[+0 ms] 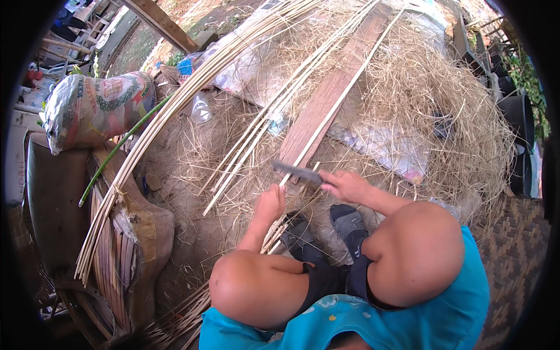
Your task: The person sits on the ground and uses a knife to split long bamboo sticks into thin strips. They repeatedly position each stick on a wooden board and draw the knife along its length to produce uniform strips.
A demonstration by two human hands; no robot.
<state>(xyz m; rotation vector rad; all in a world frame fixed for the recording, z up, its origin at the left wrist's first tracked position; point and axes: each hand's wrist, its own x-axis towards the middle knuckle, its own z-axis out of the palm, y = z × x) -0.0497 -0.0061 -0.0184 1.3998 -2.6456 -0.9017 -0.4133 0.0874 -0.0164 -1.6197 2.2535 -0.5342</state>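
My left hand is closed around the near end of a long pale bamboo strip. This strip runs away from me over a brown wooden plank on the ground. My right hand grips the handle of a dark-bladed knife. Its blade points left and lies across the strip, just beyond my left fist; whether it touches cannot be made out. Several more bamboo strips lie left of the plank. Behind my left forearm, more strip ends show beside my foot.
Curly shavings heap up on the right over pale sheeting. On the left, a tied bundle of strips and a green stalk lean over a carved wooden piece, near a stuffed sack. A woven mat lies at right.
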